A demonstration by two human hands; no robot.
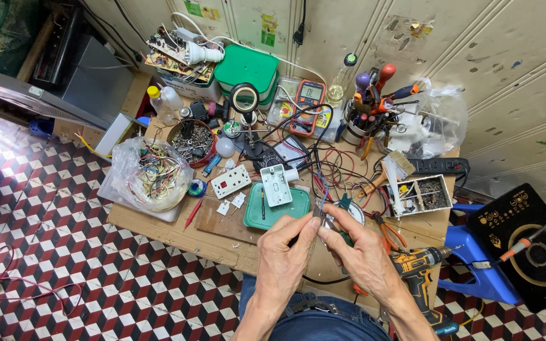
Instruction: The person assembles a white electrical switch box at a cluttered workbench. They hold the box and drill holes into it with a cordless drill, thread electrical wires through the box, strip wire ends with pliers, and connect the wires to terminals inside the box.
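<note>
My left hand (284, 256) and my right hand (360, 247) meet over the front edge of a cluttered wooden table (159, 221). Both pinch a small thin wire end (318, 222) between thumb and fingertips; the wire runs back toward the tangle of red and black leads (333, 167). A green-handled tool (347, 203) lies just under my right hand. Just beyond my fingers a white switch box (276, 185) rests on a green tray (261, 215).
A yellow cordless drill (418, 265) lies at the right of my right hand, orange pliers (388, 232) beside it. A multimeter (308, 104), magnifier (244, 98), tool cup (364, 117), wire bag (150, 177) and socket plate (230, 182) crowd the table. A blue stool carries an induction hob (526, 246).
</note>
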